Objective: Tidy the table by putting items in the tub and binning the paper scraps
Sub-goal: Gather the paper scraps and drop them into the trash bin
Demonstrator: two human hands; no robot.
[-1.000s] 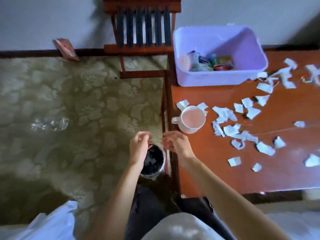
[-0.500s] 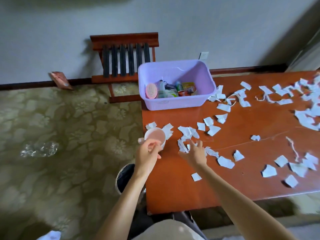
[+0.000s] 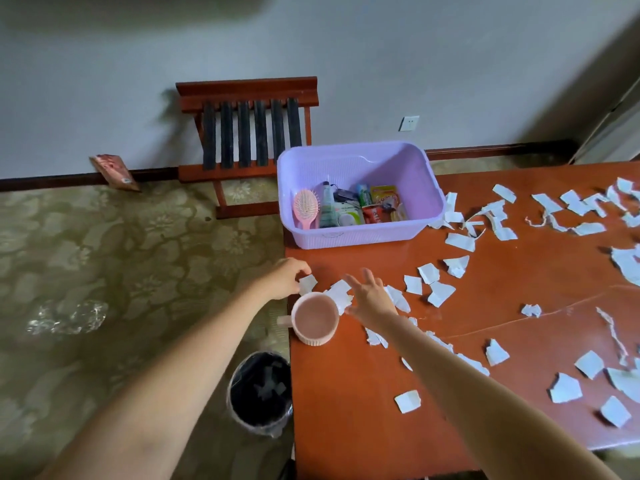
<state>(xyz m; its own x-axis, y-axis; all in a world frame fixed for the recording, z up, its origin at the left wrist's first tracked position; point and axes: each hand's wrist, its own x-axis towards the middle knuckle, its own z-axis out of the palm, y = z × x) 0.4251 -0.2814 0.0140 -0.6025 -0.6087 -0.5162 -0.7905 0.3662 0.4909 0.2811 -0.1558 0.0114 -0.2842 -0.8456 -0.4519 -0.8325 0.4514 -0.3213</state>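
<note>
left hand (image 3: 284, 277) pinches paper scrap (image 3: 307, 283) | right hand (image 3: 372, 301) spread over scraps (image 3: 341, 295) | pink cup (image 3: 315, 320) between

I stood at a glossy red-brown wooden table (image 3: 346, 393) in a room with a plain grey wall (image 3: 346, 46) and a dark baseboard (image 3: 41, 183). An olive carpet (image 3: 138, 244) with a floral pattern covered the floor. A wooden luggage rack (image 3: 247, 133) with black straps stood against the wall and cast a soft shadow, with a white socket (image 3: 408, 123) to its right.
</note>
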